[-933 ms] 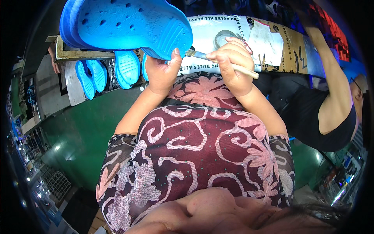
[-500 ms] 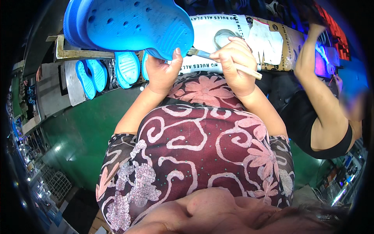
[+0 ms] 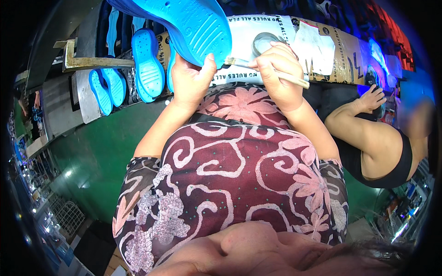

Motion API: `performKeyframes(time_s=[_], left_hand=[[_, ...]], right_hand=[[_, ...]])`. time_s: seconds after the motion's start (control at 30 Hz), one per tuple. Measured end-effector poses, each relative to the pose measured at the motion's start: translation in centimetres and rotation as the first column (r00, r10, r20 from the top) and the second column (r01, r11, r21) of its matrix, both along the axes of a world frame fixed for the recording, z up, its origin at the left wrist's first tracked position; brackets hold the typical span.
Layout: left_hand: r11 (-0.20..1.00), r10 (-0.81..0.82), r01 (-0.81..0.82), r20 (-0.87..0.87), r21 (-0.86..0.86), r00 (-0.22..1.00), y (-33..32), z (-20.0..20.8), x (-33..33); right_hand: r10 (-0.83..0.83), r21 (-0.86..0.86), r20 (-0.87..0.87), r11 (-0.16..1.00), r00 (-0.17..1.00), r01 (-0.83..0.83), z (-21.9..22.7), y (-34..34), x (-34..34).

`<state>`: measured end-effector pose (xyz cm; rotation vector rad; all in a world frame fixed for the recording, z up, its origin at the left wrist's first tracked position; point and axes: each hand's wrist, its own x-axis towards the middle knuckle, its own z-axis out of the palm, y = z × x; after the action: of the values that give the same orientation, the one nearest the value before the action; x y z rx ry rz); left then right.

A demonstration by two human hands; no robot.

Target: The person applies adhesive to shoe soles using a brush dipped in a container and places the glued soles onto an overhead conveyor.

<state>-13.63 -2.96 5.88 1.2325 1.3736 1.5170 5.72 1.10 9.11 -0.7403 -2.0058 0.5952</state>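
Observation:
Pinched at its near edge, a bright blue shoe sole (image 3: 200,34) is held tilted over the bench by my left hand (image 3: 192,80), thumb on the face towards me. The sole's far part runs out of the top of the picture. My right hand (image 3: 282,76) grips a flat paintbrush with a pale wooden handle (image 3: 294,81). Its bristles are at the sole's right edge, close to my left thumb; whether they touch cannot be made out. Just beyond my right fingers stands a round, shallow dish (image 3: 267,43) on the white printed covering.
More blue soles (image 3: 148,64) lie to the left, with a smaller pair (image 3: 107,89) beyond a wooden bar (image 3: 96,63). A torn white sheet (image 3: 315,48) rests on cardboard at the right. Close on my right sits a co-worker, one hand (image 3: 372,99) over the bench.
The sole has tipped and shifted, uncovering more of the soles behind it at the left. My hands have barely moved. The co-worker's raised arm has come down and bent.

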Motion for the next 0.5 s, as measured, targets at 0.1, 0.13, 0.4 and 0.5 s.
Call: performKeyframes(time_s=[0.1,0.13,0.4,0.5], left_hand=[[1.0,-0.016,0.016,0.01,0.001,1.0,0.0,0.2,-0.1],[1.0,-0.025,0.025,0.021,-0.017,0.999,0.0,0.2,-0.2],[1.0,0.012,-0.012,0.05,0.002,0.999,-0.4,-0.4,-0.1],[0.996,0.047,-0.047,-0.003,0.076,0.999,-0.5,-0.4,-0.5]], right_hand=[[-0.062,-0.061,0.012,0.996,0.998,0.063,-0.6,0.2,0.6],[-0.061,-0.061,0.011,0.996,0.998,0.062,-0.7,0.2,0.8],[-0.162,-0.039,-0.122,0.987,0.979,0.158,-1.0,-0.1,1.9],[-0.19,-0.094,-0.149,0.98,0.971,0.177,-0.7,-0.6,1.8]])
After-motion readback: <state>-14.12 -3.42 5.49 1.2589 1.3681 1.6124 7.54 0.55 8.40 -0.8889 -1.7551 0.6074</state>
